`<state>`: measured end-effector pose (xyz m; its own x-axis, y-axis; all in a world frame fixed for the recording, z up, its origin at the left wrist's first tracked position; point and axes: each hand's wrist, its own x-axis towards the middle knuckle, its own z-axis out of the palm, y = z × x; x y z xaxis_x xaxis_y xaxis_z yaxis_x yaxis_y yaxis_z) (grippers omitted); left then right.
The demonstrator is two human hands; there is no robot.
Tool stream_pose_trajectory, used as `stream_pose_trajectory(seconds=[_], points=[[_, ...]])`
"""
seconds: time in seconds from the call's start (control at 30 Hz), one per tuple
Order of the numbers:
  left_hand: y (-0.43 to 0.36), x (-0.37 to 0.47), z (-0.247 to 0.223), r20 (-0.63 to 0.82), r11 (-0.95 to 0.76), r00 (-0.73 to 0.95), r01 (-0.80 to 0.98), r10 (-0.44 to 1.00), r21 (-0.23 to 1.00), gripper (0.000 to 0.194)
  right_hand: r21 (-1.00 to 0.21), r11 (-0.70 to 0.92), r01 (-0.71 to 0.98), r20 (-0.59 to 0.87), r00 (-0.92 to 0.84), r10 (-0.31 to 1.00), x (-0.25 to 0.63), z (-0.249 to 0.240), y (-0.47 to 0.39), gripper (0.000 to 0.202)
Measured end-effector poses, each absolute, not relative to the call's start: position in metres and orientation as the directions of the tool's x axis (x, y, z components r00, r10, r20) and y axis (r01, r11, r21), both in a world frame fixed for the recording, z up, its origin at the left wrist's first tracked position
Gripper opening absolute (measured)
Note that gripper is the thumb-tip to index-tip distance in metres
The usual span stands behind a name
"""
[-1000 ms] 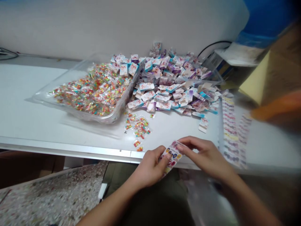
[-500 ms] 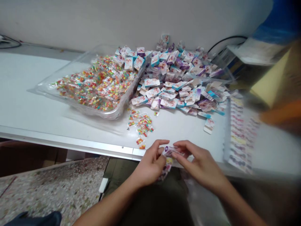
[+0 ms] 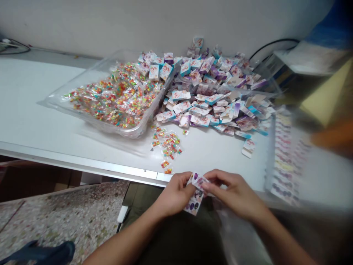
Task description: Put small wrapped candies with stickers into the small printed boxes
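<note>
Between my hands, just over the table's front edge, is a small white sheet (image 3: 193,207) with round dark and purple stickers. My left hand (image 3: 176,193) pinches it at its left side. My right hand (image 3: 231,189) grips a folded or separate upper piece (image 3: 199,180) with a purple mark between thumb and fingers; whether this piece is joined to the sheet I cannot tell. Small clear packets of coloured pieces (image 3: 171,143) lie on the table just beyond my left hand. Past them is a heap of small white, blue and purple boxes (image 3: 201,106).
A clear plastic tray (image 3: 132,131) full of similar packets stands on the white table (image 3: 33,121) at left. Long sticker sheets (image 3: 282,158) lie at right, near a blurred yellow and orange object (image 3: 322,95). A black cable (image 3: 273,41) runs along the wall.
The view has shifted slightly. The lower part of the sticker sheet now shows flatter and more fully below my left hand, and the upper piece between my fingers has tilted.
</note>
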<state>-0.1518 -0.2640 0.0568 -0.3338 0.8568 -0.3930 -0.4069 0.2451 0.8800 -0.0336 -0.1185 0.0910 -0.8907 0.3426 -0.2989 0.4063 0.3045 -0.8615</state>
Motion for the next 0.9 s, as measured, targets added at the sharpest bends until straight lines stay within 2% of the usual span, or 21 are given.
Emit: stream_pose_trajectory(seconds=[0.1, 0.17, 0.23, 0.33, 0.4, 0.47, 0.53, 0.6, 0.7, 0.77, 0.83, 0.9], points=[[-0.262, -0.152, 0.058, -0.33, 0.222, -0.328, -0.326, 0.885, 0.919, 0.021, -0.814, 0.445, 0.374, -0.161, -0.88, 0.447, -0.037, 0.077, -0.121, 0.022], [-0.261, -0.153, 0.058, -0.308, 0.209, -0.318, -0.31, 0.897, 0.928, 0.02, -0.805, 0.51, 0.303, -0.059, -0.896, 0.44, -0.038, 0.073, -0.119, 0.023], [-0.26, -0.154, 0.057, -0.315, 0.2, -0.337, -0.335, 0.887, 0.921, 0.02, -0.82, 0.513, 0.252, -0.034, -0.917, 0.397, -0.038, 0.075, -0.115, 0.019], [-0.258, -0.154, 0.054, -0.364, 0.219, -0.405, -0.361, 0.839, 0.906, 0.027, -0.832, 0.467, 0.299, -0.084, -0.901, 0.426, -0.036, 0.084, -0.107, 0.018], [-0.256, -0.154, 0.052, -0.404, 0.201, -0.43, -0.444, 0.807, 0.873, 0.03, -0.842, 0.409, 0.352, -0.163, -0.888, 0.43, -0.034, 0.091, -0.104, 0.021], [-0.253, -0.153, 0.051, -0.452, 0.14, -0.407, -0.601, 0.794, 0.787, 0.031, -0.857, 0.345, 0.382, -0.266, -0.902, 0.34, -0.033, 0.093, -0.105, 0.022], [-0.249, -0.149, 0.051, -0.47, 0.06, -0.363, -0.738, 0.804, 0.672, 0.035, -0.864, 0.319, 0.389, -0.309, -0.911, 0.275, -0.034, 0.091, -0.108, 0.022], [-0.247, -0.144, 0.051, -0.454, 0.002, -0.344, -0.796, 0.822, 0.606, 0.039, -0.851, 0.339, 0.401, -0.301, -0.902, 0.311, -0.036, 0.084, -0.112, 0.022], [-0.244, -0.136, 0.05, -0.398, -0.053, -0.409, -0.749, 0.822, 0.661, 0.037, -0.812, 0.416, 0.409, -0.195, -0.862, 0.468, -0.04, 0.074, -0.118, 0.023], [-0.243, -0.133, 0.05, -0.354, -0.083, -0.477, -0.681, 0.805, 0.728, 0.033, -0.791, 0.454, 0.41, -0.089, -0.812, 0.577, -0.042, 0.069, -0.12, 0.033], [-0.241, -0.135, 0.049, -0.304, -0.107, -0.552, -0.591, 0.776, 0.8, 0.03, -0.832, 0.373, 0.411, -0.093, -0.766, 0.637, -0.042, 0.067, -0.12, 0.043], [-0.239, -0.138, 0.05, -0.245, -0.104, -0.61, -0.479, 0.754, 0.872, 0.028, -0.91, 0.171, 0.378, -0.211, -0.775, 0.596, -0.041, 0.065, -0.12, 0.043]])
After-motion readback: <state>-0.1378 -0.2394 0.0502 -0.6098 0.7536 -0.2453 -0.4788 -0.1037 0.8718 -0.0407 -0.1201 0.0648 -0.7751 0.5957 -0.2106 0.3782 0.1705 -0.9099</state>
